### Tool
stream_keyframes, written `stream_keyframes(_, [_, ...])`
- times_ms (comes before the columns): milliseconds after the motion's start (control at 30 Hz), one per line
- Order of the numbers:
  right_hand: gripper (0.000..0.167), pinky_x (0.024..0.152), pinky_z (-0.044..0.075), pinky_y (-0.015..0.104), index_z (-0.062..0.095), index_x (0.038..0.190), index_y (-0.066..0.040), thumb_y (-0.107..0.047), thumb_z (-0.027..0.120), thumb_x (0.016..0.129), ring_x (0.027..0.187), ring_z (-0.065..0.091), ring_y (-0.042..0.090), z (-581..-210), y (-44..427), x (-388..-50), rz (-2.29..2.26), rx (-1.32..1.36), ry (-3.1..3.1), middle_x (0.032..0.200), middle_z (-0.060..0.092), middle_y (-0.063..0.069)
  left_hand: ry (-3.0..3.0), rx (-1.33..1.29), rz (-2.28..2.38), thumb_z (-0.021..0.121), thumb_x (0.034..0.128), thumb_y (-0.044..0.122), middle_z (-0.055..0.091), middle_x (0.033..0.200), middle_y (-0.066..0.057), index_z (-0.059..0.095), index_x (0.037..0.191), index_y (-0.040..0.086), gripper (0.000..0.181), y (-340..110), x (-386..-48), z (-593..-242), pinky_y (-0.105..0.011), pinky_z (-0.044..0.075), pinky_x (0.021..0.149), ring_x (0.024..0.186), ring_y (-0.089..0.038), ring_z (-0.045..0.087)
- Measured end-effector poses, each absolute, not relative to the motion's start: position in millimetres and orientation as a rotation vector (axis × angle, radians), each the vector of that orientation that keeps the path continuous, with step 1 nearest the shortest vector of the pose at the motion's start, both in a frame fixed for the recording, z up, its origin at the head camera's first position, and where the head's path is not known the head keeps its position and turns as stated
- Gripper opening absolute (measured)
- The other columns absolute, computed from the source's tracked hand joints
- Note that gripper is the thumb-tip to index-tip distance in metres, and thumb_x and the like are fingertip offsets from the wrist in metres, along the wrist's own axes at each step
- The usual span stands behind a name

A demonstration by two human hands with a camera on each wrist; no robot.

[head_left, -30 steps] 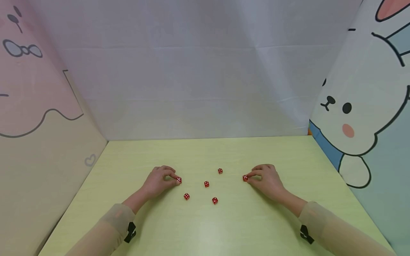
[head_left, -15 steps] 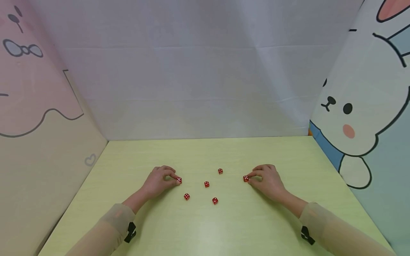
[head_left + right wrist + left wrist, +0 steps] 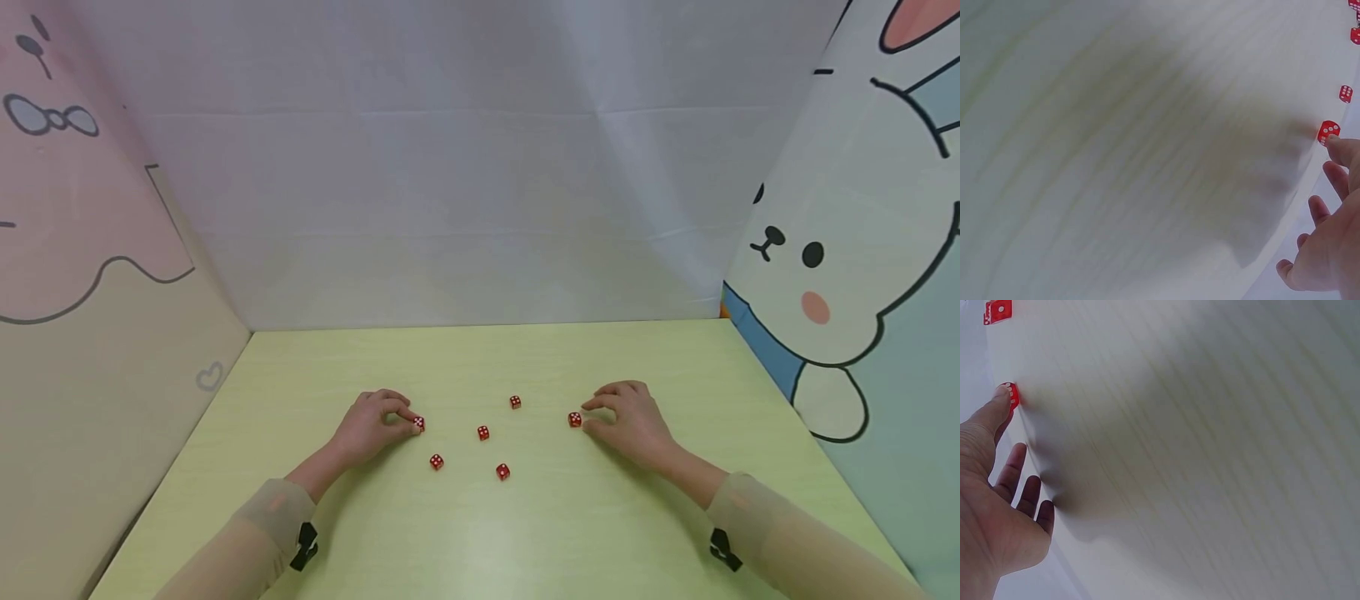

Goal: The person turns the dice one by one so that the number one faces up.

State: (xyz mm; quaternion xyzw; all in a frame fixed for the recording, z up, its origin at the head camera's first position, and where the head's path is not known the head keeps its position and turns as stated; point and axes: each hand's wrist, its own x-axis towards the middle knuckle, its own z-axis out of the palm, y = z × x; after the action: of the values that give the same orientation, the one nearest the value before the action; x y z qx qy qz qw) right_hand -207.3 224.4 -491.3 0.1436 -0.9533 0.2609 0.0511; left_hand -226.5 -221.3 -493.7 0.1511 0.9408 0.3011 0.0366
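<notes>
Between thumb and index finger, my left hand [image 3: 372,427] pinches a red die [image 3: 419,424] with white pips at the table's left middle. The left wrist view shows the thumb over that die [image 3: 1013,395]. On the other side, my right hand [image 3: 630,423] has thumb and index finger spread apart just right of another red die [image 3: 574,419], which sits on the table. In the right wrist view the thumb tip overlaps this die [image 3: 1329,132]; whether it touches, I cannot tell.
Several more red dice lie between the hands: a far die [image 3: 515,402], a middle die [image 3: 483,432], a near-left die [image 3: 437,462] and a near-right die [image 3: 503,472]. The pale yellow table [image 3: 480,542] meets a white cloth wall [image 3: 480,208] behind.
My right thumb and index finger have parted from the die they were pinching and drawn slightly right; it stays on the table. My left hand has kept its pinch in place.
</notes>
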Motion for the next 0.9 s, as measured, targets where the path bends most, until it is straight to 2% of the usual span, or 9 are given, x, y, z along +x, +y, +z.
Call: stream_keyframes(900, [0.024, 0.103, 0.037, 0.061, 0.079, 0.109, -0.012, -0.021, 0.083, 0.087, 0.123, 0.046, 0.044, -479, 228, -210, 0.758, 0.501, -2.883, 0.12, 0.066, 0.013, 2.897, 0.462, 0.923, 0.083, 0.0879, 0.033, 0.066, 0.124, -0.001, 0.08, 0.093, 0.026, 0.009, -220, -224, -489, -0.051, 0.042, 0.097, 0.118, -0.036, 0.051])
